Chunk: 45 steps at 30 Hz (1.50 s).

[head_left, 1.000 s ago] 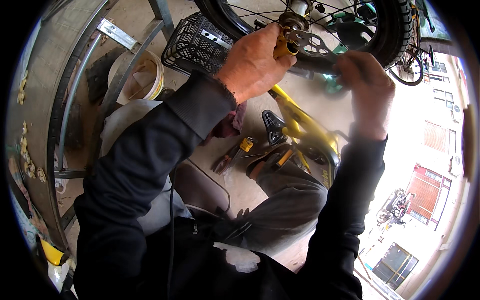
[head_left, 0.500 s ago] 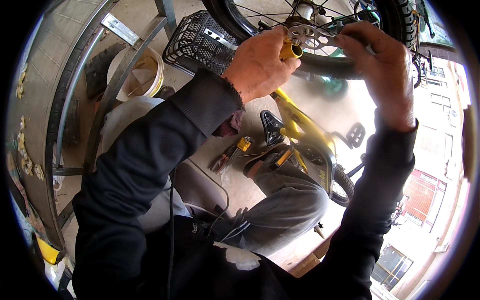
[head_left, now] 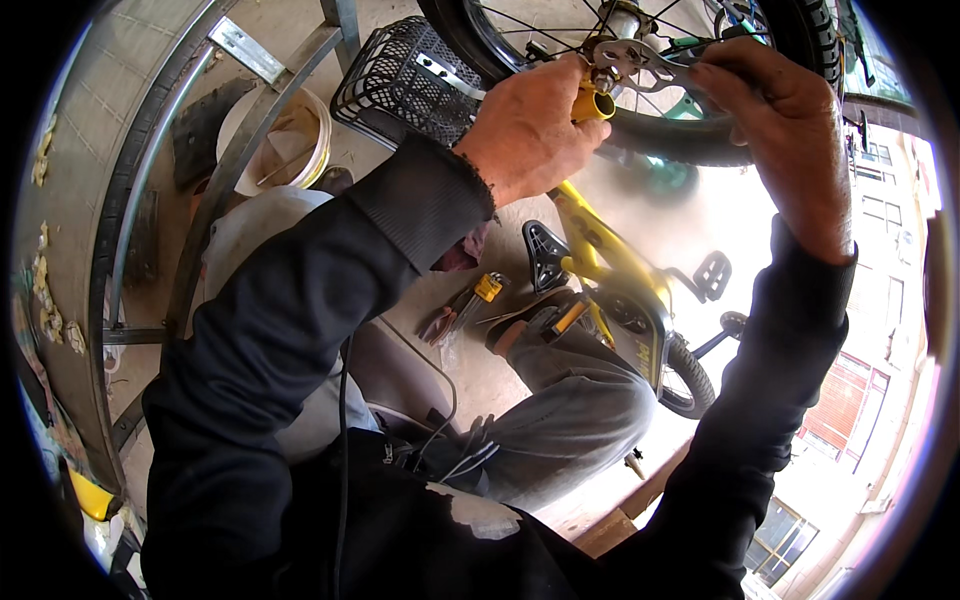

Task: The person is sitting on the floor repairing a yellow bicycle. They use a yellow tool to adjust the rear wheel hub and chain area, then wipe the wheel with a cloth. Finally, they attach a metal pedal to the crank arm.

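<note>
My left hand (head_left: 528,130) is closed around a short yellow tube (head_left: 596,106), whose open end shows past the thumb. Between the fingers of my right hand (head_left: 790,130) is the handle end of a flat silver wrench (head_left: 640,65) with holes in it. The wrench's other end lies at the axle nut of a spoked bicycle wheel (head_left: 680,140) with a black tyre. My left fingers are right beside that end and partly hide it. Below my left hand, the yellow bicycle frame (head_left: 610,245) runs down toward a black pedal (head_left: 545,255) and the chain guard.
A black mesh basket (head_left: 385,85) stands left of the wheel. Further left are a white bucket (head_left: 318,130) and a metal frame (head_left: 250,130). Pliers (head_left: 437,325) and a yellow-and-black tool (head_left: 488,288) lie on the floor by my foot.
My right hand has moved slightly right, and the wrench's handle has tilted a little downward at its right end. My left hand keeps its hold on the yellow tube.
</note>
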Motion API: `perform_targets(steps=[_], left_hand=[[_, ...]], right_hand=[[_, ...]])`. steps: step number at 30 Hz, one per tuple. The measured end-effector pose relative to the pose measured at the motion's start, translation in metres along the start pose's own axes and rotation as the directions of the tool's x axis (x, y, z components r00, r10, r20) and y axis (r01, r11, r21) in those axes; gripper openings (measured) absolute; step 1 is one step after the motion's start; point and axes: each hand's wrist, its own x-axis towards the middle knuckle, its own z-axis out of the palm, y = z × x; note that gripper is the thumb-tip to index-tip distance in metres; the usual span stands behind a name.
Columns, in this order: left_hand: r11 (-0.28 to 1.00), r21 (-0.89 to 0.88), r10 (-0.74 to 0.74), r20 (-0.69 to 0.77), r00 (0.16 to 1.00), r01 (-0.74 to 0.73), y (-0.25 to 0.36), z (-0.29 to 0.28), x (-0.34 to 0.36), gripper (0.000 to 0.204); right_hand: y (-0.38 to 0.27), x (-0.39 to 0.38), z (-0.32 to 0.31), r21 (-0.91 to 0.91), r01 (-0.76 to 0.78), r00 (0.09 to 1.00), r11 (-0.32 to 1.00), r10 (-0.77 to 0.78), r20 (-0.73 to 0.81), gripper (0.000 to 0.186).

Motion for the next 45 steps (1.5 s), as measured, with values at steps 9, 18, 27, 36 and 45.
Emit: perform_targets(steps=[9, 18, 27, 36, 45], left_hand=[[1.0, 0.029, 0.008, 0.0, 1.0, -0.008, -0.001, 0.0, 0.0, 0.029], [1.0, 0.009, 0.03, -0.019, 0.999, -0.03, -0.003, 0.002, 0.0, 0.03], [1.0, -0.015, -0.003, 0.01, 1.0, 0.003, 0.002, 0.002, 0.001, 0.031], [1.0, 0.004, 0.026, -0.049, 0.998, -0.026, -0.007, 0.005, 0.002, 0.036], [0.991, -0.13, -0.021, 0.04, 0.999, 0.026, -0.013, 0.002, 0.013, 0.034]], right_hand=[[-0.007, 0.0, 0.004, -0.055, 0.054, 0.999, 0.997, -0.054, 0.004, 0.013], [-0.031, 0.013, 0.0, -0.393, 0.244, 0.97, 0.886, -0.227, 0.09, 0.014], [-0.091, 0.01, 0.008, -0.541, 0.052, 0.995, 0.839, -0.089, -0.042, 0.012], [-0.077, -0.003, 0.032, -0.499, 0.044, 0.953, 0.865, -0.186, -0.238, 0.01], [-0.064, 0.001, 0.029, -0.334, 0.094, 0.951, 0.938, -0.184, -0.25, 0.008]])
